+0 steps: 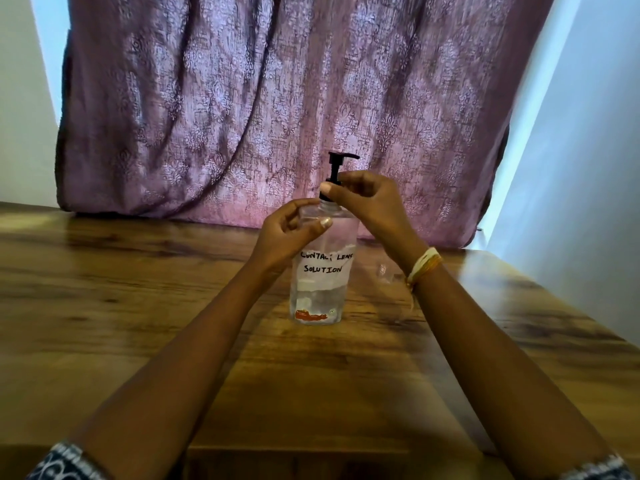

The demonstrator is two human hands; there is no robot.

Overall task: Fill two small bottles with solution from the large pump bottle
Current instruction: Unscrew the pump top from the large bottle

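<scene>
— Where do we have our left hand (pixel 289 230)?
— Wrapped around the shoulder of the clear pump bottle (pixel 320 271), which stands upright mid-tabletop (pixel 138 306), its label reading "contact lens solution".
— And our right hand (pixel 367 202)?
— Its grip pinches the black pump collar (pixel 327 194); a blurred small clear item (pixel 384 271) sits just right of the bottle.

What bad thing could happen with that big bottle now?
It might tip: the pump bottle is tall and narrow, and both hands grip it up high, the left hand at its shoulder, the right hand at the black collar under the pump. If the collar comes loose, solution could spill onto the wooden table. No small bottle clearly waits under the spout.
</scene>
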